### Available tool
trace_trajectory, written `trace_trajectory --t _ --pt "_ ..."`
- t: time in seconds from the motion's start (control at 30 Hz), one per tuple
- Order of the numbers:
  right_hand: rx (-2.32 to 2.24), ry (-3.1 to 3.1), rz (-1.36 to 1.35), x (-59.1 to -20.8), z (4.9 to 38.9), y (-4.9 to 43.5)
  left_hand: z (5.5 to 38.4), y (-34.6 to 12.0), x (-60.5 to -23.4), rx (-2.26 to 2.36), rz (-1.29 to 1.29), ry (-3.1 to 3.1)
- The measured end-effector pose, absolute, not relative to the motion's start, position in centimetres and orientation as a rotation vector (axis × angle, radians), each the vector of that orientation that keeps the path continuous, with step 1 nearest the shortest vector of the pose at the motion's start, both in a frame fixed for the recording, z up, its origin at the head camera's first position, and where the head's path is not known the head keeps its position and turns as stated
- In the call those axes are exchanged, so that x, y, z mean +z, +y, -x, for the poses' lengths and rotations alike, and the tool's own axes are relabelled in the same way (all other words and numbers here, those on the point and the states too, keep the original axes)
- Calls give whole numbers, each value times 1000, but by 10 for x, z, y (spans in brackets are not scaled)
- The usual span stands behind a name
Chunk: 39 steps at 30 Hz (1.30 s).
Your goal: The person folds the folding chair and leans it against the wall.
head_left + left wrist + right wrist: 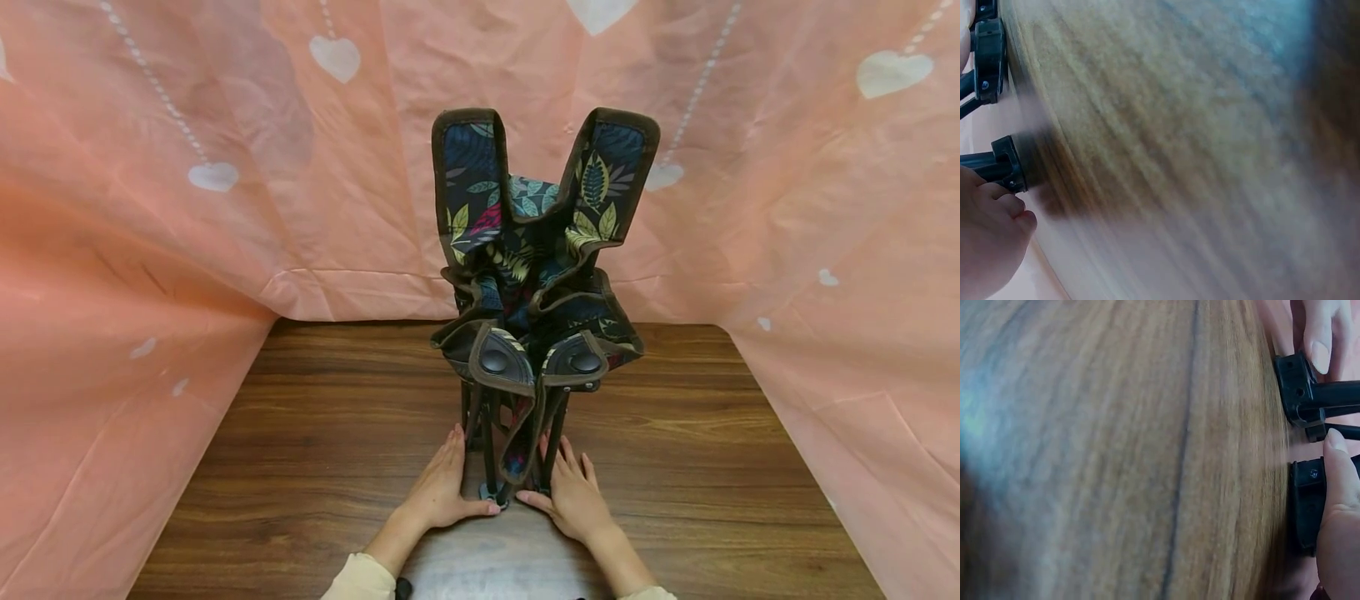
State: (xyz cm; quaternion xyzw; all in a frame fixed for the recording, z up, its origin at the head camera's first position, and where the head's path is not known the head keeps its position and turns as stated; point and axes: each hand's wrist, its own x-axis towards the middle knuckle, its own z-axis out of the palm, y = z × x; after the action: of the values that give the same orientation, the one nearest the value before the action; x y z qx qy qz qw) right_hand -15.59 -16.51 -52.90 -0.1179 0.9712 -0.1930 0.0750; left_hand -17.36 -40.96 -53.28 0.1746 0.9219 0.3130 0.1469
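Observation:
A folding chair in dark leaf-print fabric with brown edging stands upright, bunched together, in the head view. Its black legs end in plastic feet on the wooden tabletop. Along the left side of the legs lies my left hand, fingers straight and thumb stretched toward the front left foot. My right hand rests at the right leg, its fingers extended beside it and its thumb in front of the foot. Both thumbs point toward each other. Folded fabric hides parts of the frame.
The wooden tabletop spreads out around the chair. Pink curtains with white hearts enclose it at the back, left and right. The chair's top overlaps the back curtain in the head view.

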Motion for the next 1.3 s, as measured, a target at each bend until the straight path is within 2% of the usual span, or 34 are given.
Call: trace_trajectory --t 1.3 --pt "-589 2918 343 -528 155 -171 173 -399 -533 822 -500 2752"
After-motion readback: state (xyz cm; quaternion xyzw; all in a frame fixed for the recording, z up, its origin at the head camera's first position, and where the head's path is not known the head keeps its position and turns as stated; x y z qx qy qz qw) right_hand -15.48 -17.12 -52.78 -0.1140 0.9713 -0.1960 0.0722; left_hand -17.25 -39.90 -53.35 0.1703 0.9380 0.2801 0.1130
